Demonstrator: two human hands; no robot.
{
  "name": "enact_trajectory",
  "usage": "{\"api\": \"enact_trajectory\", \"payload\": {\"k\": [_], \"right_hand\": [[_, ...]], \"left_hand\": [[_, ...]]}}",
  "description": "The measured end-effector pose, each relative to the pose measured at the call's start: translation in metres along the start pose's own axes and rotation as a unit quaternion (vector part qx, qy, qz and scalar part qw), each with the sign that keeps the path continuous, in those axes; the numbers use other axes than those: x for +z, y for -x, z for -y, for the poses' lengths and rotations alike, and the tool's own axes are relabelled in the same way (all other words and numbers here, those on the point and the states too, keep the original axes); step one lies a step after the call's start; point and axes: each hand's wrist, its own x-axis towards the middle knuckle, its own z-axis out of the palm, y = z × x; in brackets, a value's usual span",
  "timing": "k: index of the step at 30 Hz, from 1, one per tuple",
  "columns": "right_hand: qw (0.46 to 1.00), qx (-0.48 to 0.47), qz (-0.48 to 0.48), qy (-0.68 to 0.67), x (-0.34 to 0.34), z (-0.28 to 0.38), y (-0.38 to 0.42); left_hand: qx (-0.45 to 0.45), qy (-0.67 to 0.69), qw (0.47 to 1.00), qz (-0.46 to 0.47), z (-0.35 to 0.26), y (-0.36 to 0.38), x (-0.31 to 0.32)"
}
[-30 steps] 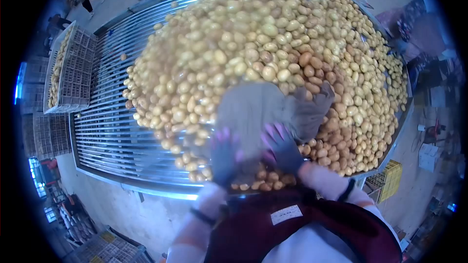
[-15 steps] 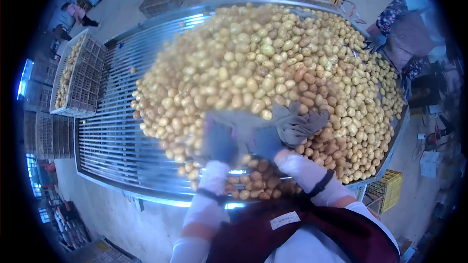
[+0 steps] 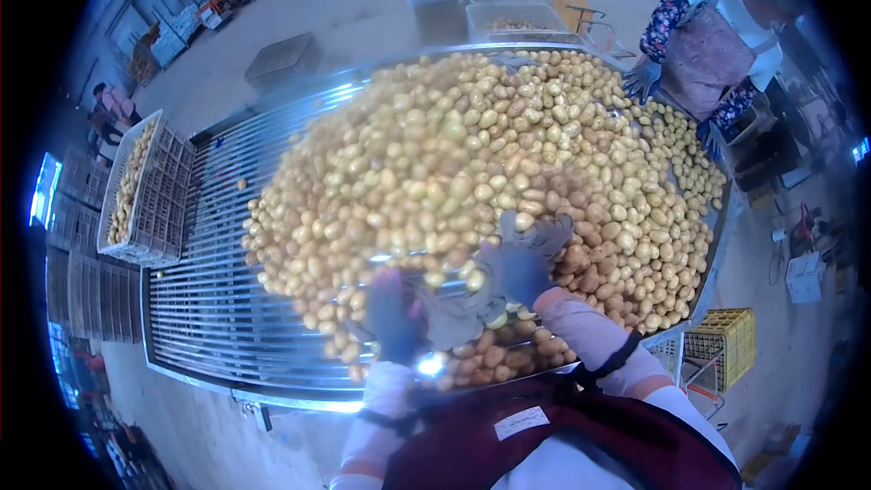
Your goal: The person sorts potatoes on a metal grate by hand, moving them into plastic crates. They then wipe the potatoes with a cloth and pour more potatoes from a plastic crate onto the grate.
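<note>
A wide heap of potatoes (image 3: 399, 172) covers much of a slatted metal table (image 3: 236, 308). My left hand (image 3: 394, 319), in a blue-grey glove, grips one side of a grey cloth (image 3: 452, 316) at the near edge of the heap. The cloth stretches across to my right hand (image 3: 522, 272), gloved alike, which is closed on its other side, with a loose bunch of fabric beyond the fingers. Both hands are somewhat blurred, and part of my grip is hidden. Several darker potatoes lie just below the cloth, close to my body.
A white crate (image 3: 163, 191) of potatoes stands on the table's left end. Across the right corner, a co-worker (image 3: 703, 54) in gloves leans over the heap. A yellow crate (image 3: 721, 345) sits below the right edge. Tubs (image 3: 513, 14) stand behind the table.
The cloth between my hands has flattened and come nearer to my body. My view has tilted up, showing more of the co-worker, whose gloved hands now show at the heap.
</note>
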Motion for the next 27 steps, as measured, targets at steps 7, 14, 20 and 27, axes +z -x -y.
{"api": "enact_trajectory", "payload": {"k": [7,14,20,27], "right_hand": [[0.990,0.075,0.077,-0.090,-0.043,-0.015,0.051],[0.920,0.201,-0.333,-0.051,-0.138,-0.076,0.099],[0.794,0.209,-0.566,-0.082,-0.224,-0.148,-0.003],[0.865,0.174,-0.456,0.120,-0.172,-0.269,-0.220]], "left_hand": [[-0.085,0.075,0.992,0.056,0.024,0.029,-0.014],[-0.089,0.099,0.976,-0.170,0.038,-0.017,-0.066],[0.056,0.103,0.962,-0.245,-0.004,-0.178,-0.106],[0.091,0.068,0.974,-0.195,-0.024,-0.341,0.020]]}}
